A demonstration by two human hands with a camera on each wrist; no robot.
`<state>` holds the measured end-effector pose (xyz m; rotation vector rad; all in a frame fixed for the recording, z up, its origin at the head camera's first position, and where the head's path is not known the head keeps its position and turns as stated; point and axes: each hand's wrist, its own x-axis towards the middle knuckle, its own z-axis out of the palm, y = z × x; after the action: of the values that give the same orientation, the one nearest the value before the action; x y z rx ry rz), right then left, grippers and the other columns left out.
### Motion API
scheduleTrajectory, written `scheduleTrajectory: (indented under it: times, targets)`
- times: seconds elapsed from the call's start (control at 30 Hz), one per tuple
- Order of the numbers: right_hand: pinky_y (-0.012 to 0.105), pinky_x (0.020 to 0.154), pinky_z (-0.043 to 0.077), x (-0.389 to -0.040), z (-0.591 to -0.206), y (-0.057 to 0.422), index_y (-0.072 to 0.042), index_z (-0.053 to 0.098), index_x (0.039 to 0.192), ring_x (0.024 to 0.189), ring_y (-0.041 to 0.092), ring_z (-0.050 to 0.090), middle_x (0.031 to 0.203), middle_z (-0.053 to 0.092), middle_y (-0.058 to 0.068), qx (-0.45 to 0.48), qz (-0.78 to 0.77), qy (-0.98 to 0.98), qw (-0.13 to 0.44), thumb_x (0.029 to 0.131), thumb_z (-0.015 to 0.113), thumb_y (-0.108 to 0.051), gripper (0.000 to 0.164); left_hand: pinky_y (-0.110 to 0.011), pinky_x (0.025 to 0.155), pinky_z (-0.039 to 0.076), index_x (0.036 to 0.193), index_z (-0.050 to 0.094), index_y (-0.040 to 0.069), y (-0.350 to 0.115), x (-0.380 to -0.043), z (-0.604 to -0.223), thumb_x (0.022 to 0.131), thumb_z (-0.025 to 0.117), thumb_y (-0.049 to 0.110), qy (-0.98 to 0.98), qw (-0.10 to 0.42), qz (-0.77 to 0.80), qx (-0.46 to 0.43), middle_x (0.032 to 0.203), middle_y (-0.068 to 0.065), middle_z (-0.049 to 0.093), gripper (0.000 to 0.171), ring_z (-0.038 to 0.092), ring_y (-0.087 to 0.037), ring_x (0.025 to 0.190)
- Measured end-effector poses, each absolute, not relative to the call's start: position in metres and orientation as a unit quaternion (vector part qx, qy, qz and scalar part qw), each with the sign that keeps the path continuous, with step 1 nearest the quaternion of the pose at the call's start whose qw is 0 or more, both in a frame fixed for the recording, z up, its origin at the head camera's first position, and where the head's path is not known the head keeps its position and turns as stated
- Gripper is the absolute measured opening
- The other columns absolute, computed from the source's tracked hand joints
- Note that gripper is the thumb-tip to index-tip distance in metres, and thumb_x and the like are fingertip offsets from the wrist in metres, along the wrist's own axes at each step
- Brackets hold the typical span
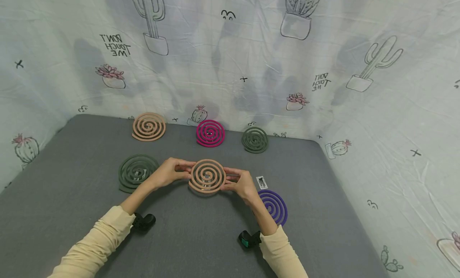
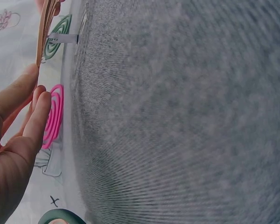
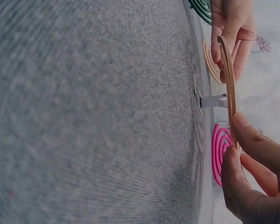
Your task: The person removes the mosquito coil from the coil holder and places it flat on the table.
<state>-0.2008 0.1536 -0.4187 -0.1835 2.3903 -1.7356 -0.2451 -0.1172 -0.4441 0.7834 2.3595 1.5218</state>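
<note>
Both hands hold a tan mosquito coil [image 1: 207, 175] level above the grey table, one at each side. The left hand [image 1: 169, 173] pinches its left edge between thumb and fingers. On the opposite edge, the right hand [image 1: 244, 185] grips it likewise. Seen edge-on in the right wrist view, the coil [image 3: 230, 84] is thin and flat. An upright metal prong of a coil stand [image 3: 214, 101] rises from the table and reaches close to its underside. The left wrist view shows that same prong [image 2: 64, 38] beside the coil.
Along the back edge are another tan coil [image 1: 149, 127], a magenta coil [image 1: 210, 133] and a small green coil [image 1: 254, 140]. A larger green coil [image 1: 125, 172] lies by the left forearm. A purple coil [image 1: 282, 208], partly behind the right forearm, lies near a flat metal stand [image 1: 262, 183].
</note>
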Motion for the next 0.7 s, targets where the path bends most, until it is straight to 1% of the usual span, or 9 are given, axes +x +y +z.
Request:
scheduleTrajectory:
  times: [0.1, 0.23, 0.37, 0.6, 0.7]
  targets:
    - [0.029, 0.077, 0.058, -0.202, -0.421, 0.154, 0.01, 0.057, 0.124, 0.104, 0.041, 0.062, 0.12, 0.06, 0.029, -0.065, -0.598, 0.794, 0.083, 0.068, 0.076, 0.015, 0.059, -0.022, 0.081, 0.054, 0.129, 0.055, -0.005, -0.117, -0.245, -0.444, 0.088, 0.066, 0.007, 0.804, 0.114, 0.52, 0.265, 0.124, -0.023, 0.06, 0.045, 0.064, -0.031, 0.103]
    - [0.025, 0.078, 0.058, -0.207, -0.434, 0.157, 0.008, 0.06, 0.122, 0.101, 0.037, 0.064, 0.119, 0.062, 0.027, -0.065, -0.607, 0.789, 0.07, 0.067, 0.077, 0.013, 0.058, -0.022, 0.081, 0.054, 0.129, 0.055, -0.005, -0.117, -0.244, -0.443, 0.088, 0.066, 0.006, 0.805, 0.113, 0.521, 0.261, 0.123, -0.024, 0.061, 0.044, 0.063, -0.032, 0.104]
    - [0.025, 0.076, 0.058, -0.21, -0.439, 0.159, 0.007, 0.061, 0.121, 0.099, 0.035, 0.065, 0.118, 0.063, 0.026, -0.07, -0.603, 0.792, 0.064, 0.067, 0.078, 0.011, 0.057, -0.021, 0.08, 0.055, 0.128, 0.055, -0.007, -0.116, -0.242, -0.441, 0.088, 0.066, 0.004, 0.798, 0.114, 0.535, 0.252, 0.123, -0.025, 0.06, 0.043, 0.063, -0.034, 0.106]
    - [0.023, 0.077, 0.057, -0.212, -0.434, 0.162, 0.005, 0.061, 0.123, 0.103, 0.036, 0.064, 0.121, 0.062, 0.024, -0.071, -0.6, 0.793, 0.081, 0.068, 0.078, 0.009, 0.058, -0.021, 0.079, 0.055, 0.126, 0.056, -0.008, -0.116, -0.241, -0.437, 0.087, 0.066, 0.004, 0.796, 0.112, 0.54, 0.25, 0.121, -0.026, 0.061, 0.042, 0.062, -0.035, 0.105]
    - [0.025, 0.077, 0.058, -0.211, -0.428, 0.163, 0.007, 0.059, 0.124, 0.104, 0.039, 0.063, 0.122, 0.061, 0.025, -0.082, -0.593, 0.796, 0.088, 0.07, 0.077, 0.01, 0.057, -0.021, 0.078, 0.056, 0.125, 0.057, -0.008, -0.116, -0.241, -0.437, 0.087, 0.067, 0.004, 0.798, 0.112, 0.539, 0.246, 0.12, -0.025, 0.061, 0.042, 0.063, -0.034, 0.105]
